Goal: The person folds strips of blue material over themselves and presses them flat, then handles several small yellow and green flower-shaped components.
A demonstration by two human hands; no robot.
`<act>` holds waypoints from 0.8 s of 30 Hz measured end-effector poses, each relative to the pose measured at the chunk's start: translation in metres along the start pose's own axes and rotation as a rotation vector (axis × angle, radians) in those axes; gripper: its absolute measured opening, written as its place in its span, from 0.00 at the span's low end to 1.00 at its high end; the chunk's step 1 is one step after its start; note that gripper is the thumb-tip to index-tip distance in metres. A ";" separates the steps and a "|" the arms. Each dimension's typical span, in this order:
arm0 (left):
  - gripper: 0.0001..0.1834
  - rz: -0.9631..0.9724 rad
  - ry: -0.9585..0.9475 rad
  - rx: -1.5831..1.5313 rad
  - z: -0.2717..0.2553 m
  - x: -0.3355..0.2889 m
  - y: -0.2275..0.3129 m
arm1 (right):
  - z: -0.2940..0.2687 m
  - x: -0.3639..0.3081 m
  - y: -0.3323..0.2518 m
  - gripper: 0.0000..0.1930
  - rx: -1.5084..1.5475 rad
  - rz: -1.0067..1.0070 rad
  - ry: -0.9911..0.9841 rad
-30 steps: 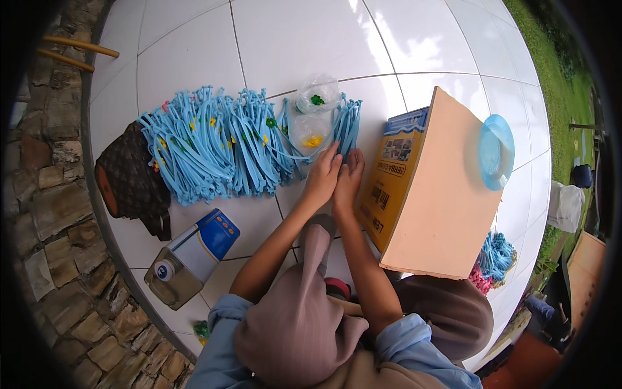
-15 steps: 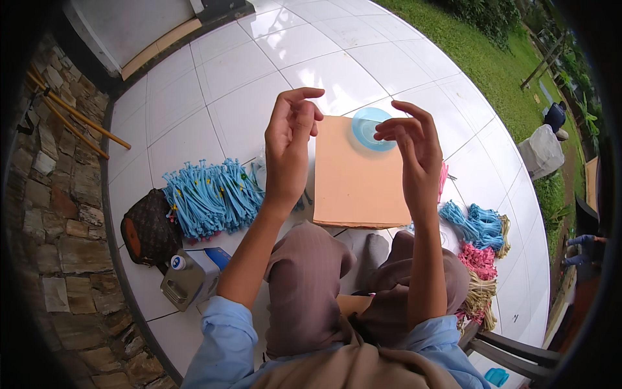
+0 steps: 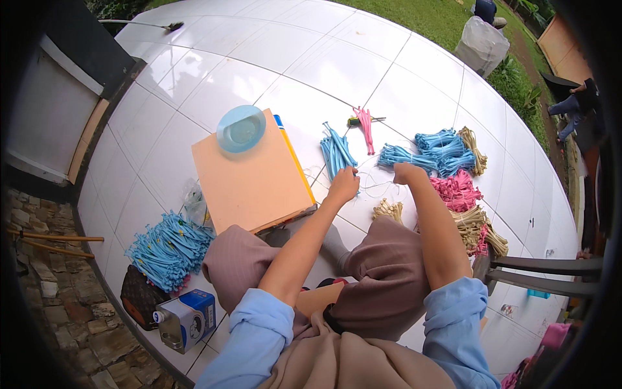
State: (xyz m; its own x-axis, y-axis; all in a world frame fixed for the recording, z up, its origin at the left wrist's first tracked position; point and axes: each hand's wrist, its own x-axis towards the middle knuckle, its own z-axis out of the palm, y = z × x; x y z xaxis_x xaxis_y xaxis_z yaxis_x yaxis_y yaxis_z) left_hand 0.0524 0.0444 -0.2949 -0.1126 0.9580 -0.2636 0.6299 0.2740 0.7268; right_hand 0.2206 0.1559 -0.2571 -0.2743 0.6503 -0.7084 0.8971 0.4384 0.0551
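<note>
My left hand (image 3: pixel 344 186) is at the near end of a loose bundle of light blue strips (image 3: pixel 337 153) on the floor. Its fingers are curled together, and what they pinch is hidden. To its right, my right hand (image 3: pixel 408 174) is closed beside a tied blue bundle (image 3: pixel 403 156), its grip also hidden. Thin pale string (image 3: pixel 376 187) loops between the two hands. Just below it is a short beige bundle (image 3: pixel 388 210). Beyond the hands, pink strips (image 3: pixel 367 131) lie across a dark, slim tool (image 3: pixel 364 120) with a yellowish-green part.
A translucent blue bowl (image 3: pixel 241 129) sits on a tan board (image 3: pixel 253 178) at left. Blue strips (image 3: pixel 170 249), a brown bag (image 3: pixel 142 288) and a metal can (image 3: pixel 187 321) stand nearer. Pink bundles (image 3: pixel 457 190) and beige bundles (image 3: pixel 473 230) lie right, by a dark chair (image 3: pixel 544 264).
The view has swung right. Both hands came down from above the board, where their fingers were loosely apart, to the blue bundles at right, and their fingers have closed.
</note>
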 end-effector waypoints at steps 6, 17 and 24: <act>0.18 -0.301 0.316 -0.530 0.071 0.033 -0.049 | 0.031 0.077 -0.030 0.15 0.450 -0.350 0.539; 0.20 -0.517 0.207 -1.073 0.065 0.055 -0.060 | 0.055 0.104 -0.074 0.28 0.546 -0.281 0.608; 0.30 -0.298 0.067 -1.433 0.016 0.061 0.007 | -0.009 0.007 -0.072 0.28 1.093 -0.295 0.512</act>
State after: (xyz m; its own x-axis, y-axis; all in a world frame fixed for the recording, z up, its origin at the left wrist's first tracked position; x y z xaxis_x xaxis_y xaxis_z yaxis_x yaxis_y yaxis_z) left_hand 0.0621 0.1031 -0.3163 -0.1589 0.8433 -0.5134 -0.7048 0.2673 0.6572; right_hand 0.1512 0.1348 -0.2597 -0.3980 0.8894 -0.2248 0.5292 0.0224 -0.8482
